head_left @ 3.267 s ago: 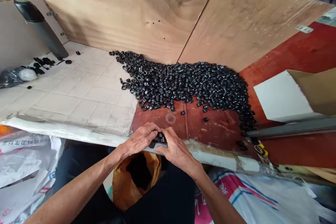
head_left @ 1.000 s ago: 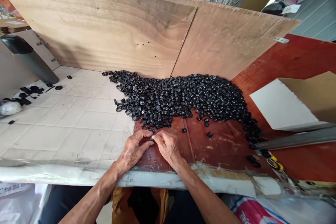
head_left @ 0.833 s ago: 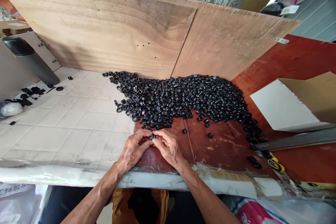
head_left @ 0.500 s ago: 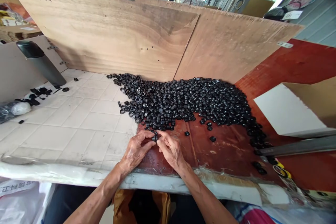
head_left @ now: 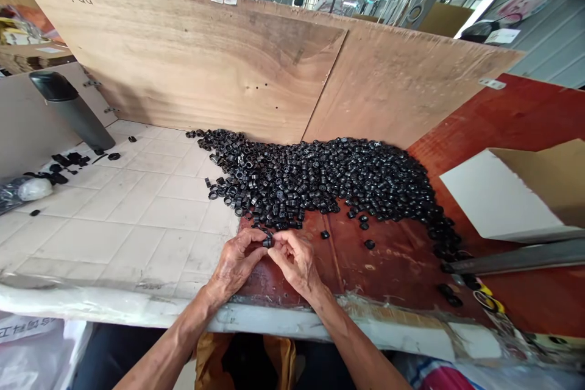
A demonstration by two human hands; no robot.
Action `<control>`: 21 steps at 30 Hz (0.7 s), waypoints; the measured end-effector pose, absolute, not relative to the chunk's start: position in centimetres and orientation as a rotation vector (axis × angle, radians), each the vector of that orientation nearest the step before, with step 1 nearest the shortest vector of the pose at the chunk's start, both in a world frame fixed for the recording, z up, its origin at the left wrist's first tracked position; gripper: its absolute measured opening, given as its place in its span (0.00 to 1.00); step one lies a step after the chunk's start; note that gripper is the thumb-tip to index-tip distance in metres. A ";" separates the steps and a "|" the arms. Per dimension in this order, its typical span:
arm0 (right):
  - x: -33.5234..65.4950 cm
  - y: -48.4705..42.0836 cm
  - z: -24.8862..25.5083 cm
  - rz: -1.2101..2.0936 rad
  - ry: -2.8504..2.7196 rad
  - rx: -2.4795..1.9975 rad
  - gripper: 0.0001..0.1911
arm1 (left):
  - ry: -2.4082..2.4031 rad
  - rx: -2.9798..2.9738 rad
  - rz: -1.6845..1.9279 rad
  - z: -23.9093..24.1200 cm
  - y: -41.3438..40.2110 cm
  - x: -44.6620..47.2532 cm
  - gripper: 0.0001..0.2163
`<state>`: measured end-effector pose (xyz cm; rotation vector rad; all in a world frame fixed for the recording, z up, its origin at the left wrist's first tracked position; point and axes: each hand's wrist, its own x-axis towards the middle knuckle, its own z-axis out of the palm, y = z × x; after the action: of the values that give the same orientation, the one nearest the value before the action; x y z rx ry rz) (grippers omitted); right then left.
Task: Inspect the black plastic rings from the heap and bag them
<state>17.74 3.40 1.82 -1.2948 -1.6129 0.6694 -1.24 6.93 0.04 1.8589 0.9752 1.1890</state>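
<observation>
Between my two hands, just above the red-brown board, is a small black plastic ring-shaped part (head_left: 267, 242). My left hand (head_left: 235, 261) pinches it with thumb and fingertips from the left. My right hand (head_left: 295, 259) closes on the same part from the right, with thumb and forefinger at its edge; the other fingers are curled under. Just beyond my fingertips lies a large heap of similar small black rings and caps (head_left: 320, 180). Several loose pieces, such as a black cap (head_left: 369, 244), are scattered to the right of my hands.
A plywood panel (head_left: 205, 61) stands behind the heap. On the left are a dark grey bottle (head_left: 75, 111) and black scraps (head_left: 68, 159). At right sit an open cardboard box (head_left: 503, 195), a metal bar (head_left: 516, 256) and yellow-handled scissors (head_left: 491, 301). An orange-brown bag (head_left: 208, 359) hangs below the edge.
My right thumb and fingers have shifted slightly around the black part. My left hand stays nearly in place, still pinching it. The camera view has tilted a little.
</observation>
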 end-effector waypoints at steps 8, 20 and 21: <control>17.7 3.5 1.2 0.816 -1.534 -1.304 0.06 | 0.940 1.681 1.090 0.4 6.5 -1.0 0.08; 17.5 3.4 1.0 0.998 -1.464 -1.276 0.05 | 0.906 1.544 0.990 0.7 6.2 -1.0 0.08; 17.6 3.3 0.9 1.043 -1.455 -1.286 0.04 | 0.915 1.598 0.980 0.7 6.2 -1.2 0.08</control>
<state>17.60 3.32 0.92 -1.2855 -1.4554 1.0435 -1.16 6.22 0.74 1.5979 0.9152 0.9796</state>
